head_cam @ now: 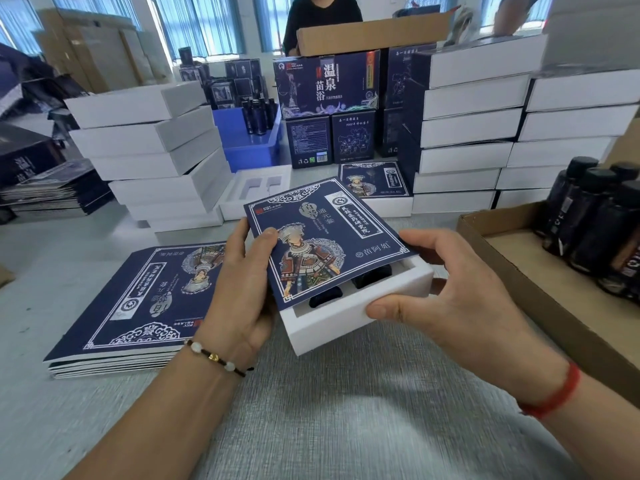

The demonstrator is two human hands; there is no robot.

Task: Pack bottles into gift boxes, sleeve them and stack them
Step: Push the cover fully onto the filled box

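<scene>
You are at the sleeving step. Over the bench (pixel 311 410), your left hand (pixel 239 289) grips the blue sleeve (pixel 329 237). Your right hand (pixel 446 292) holds the white box (pixel 346 317) with two bottles (pixel 372 276) inside. Next, push the box fully in, straight.

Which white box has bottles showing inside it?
The white box held in both hands, the left hand and right hand, half inside the blue sleeve. Two dark bottles peek out; the stacked white boxes are all closed.
</scene>
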